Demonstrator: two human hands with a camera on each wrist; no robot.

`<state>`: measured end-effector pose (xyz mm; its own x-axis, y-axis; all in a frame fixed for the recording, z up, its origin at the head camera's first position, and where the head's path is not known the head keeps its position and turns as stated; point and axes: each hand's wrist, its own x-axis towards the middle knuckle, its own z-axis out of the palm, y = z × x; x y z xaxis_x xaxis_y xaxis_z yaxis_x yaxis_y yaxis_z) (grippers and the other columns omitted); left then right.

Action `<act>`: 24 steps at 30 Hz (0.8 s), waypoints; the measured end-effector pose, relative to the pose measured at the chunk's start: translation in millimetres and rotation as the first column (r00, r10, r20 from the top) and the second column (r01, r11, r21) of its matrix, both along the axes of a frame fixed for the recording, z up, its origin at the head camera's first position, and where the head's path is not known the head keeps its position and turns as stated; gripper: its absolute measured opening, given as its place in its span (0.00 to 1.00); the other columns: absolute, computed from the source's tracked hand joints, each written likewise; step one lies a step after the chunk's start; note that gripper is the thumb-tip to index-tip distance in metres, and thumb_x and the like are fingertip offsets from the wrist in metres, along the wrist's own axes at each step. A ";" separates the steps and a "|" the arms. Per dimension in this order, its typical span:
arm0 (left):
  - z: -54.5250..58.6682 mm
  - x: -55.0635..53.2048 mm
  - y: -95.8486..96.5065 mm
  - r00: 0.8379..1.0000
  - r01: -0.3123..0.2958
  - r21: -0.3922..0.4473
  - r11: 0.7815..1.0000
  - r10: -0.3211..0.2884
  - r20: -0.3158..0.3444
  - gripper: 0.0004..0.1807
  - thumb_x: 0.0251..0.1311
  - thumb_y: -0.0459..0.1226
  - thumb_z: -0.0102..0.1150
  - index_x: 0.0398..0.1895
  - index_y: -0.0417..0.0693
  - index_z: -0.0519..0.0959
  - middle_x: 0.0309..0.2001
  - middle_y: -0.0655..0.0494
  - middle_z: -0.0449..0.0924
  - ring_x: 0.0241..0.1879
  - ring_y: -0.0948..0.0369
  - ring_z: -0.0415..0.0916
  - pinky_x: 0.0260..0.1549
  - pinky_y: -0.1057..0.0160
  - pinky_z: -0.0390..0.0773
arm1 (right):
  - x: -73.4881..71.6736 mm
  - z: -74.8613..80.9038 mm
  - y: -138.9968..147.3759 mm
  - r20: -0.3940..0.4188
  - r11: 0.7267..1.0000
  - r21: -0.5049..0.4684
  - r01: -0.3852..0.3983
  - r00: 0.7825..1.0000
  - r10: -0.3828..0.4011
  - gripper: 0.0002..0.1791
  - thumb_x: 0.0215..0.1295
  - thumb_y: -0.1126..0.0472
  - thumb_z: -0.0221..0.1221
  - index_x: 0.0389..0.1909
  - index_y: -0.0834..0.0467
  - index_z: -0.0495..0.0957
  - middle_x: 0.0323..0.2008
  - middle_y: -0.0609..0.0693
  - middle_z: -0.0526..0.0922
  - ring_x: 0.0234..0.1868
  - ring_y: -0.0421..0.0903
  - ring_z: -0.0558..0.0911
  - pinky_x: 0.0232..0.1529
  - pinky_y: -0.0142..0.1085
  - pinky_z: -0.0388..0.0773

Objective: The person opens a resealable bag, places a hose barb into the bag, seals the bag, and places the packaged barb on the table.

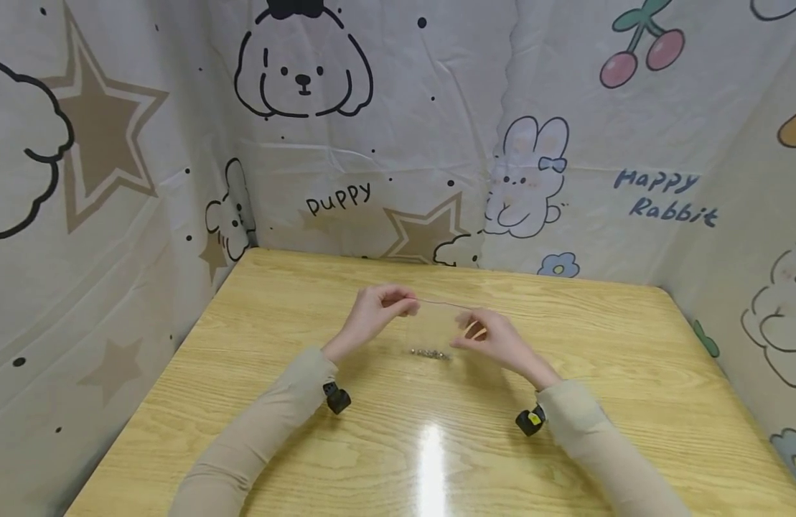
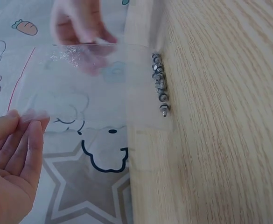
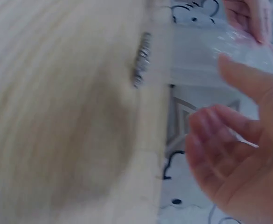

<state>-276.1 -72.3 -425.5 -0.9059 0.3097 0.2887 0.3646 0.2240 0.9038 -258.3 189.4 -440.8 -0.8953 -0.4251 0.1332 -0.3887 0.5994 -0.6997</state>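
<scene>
A clear plastic zip bag [image 1: 433, 327] with a thin red line along its top hangs upright over the table. Small metal screws [image 1: 430, 353] lie in a row along its bottom edge; the left wrist view shows these screws [image 2: 159, 81] with dark rings. My left hand [image 1: 380, 310] pinches the bag's top left corner between thumb and fingers. At the bag's right side is my right hand [image 1: 496, 337], thumb and fingers spread apart. The right wrist view shows that right hand [image 3: 253, 149] with loosely bent fingers and nothing gripped. Motion blurs it somewhat.
The wood-grain table [image 1: 294, 445] extends around both arms. A printed cloth [image 1: 436, 143] with cartoon animals and stars hangs behind the table and at both sides. A small black camera [image 1: 336, 397] is on the left wrist, another black camera [image 1: 530, 421] on the right.
</scene>
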 end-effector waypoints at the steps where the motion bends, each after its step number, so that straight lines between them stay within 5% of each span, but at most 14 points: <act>1: 0.0 0.2 -0.2 1.000 0.001 0.004 1.000 -0.001 0.003 0.09 0.65 0.34 0.62 0.41 0.37 0.84 0.39 0.40 0.88 0.38 0.51 0.87 0.41 0.65 0.85 | -0.3 -3.0 -2.1 0.016 0.999 0.035 -0.016 1.000 0.015 0.23 0.59 0.56 0.70 0.51 0.65 0.79 0.45 0.60 0.84 0.40 0.45 0.84 0.43 0.33 0.83; 6: 0.5 0.4 -1.9 0.999 -0.008 0.020 1.000 0.007 0.036 0.09 0.65 0.35 0.62 0.42 0.37 0.85 0.40 0.39 0.88 0.40 0.48 0.87 0.41 0.63 0.86 | -1.0 -12.6 -11.9 0.038 0.990 0.112 -0.084 0.996 0.080 0.16 0.59 0.60 0.70 0.44 0.65 0.82 0.43 0.59 0.87 0.37 0.46 0.85 0.40 0.33 0.83; 12: 4.4 0.9 -3.0 0.998 -0.034 0.017 0.999 0.033 0.044 0.09 0.66 0.36 0.62 0.43 0.41 0.85 0.40 0.43 0.88 0.38 0.57 0.88 0.41 0.65 0.85 | -1.1 -16.0 -16.4 -0.020 0.986 0.130 -0.108 0.994 0.111 0.03 0.62 0.67 0.65 0.35 0.62 0.85 0.36 0.55 0.88 0.36 0.45 0.86 0.39 0.31 0.82; 24: 12.6 0.4 -8.6 0.997 -0.065 0.066 0.996 0.062 0.050 0.08 0.66 0.35 0.62 0.42 0.40 0.85 0.41 0.43 0.88 0.37 0.58 0.87 0.41 0.65 0.85 | 4.5 -13.3 -10.8 0.014 0.995 0.071 -0.075 0.997 0.074 0.03 0.67 0.65 0.61 0.36 0.58 0.82 0.35 0.52 0.88 0.37 0.42 0.85 0.41 0.29 0.81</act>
<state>-275.8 -80.9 -412.9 -0.9363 0.2329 0.2629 0.3078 0.1836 0.9336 -253.9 178.6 -454.1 -0.8621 -0.4987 0.0901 -0.4265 0.6178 -0.6606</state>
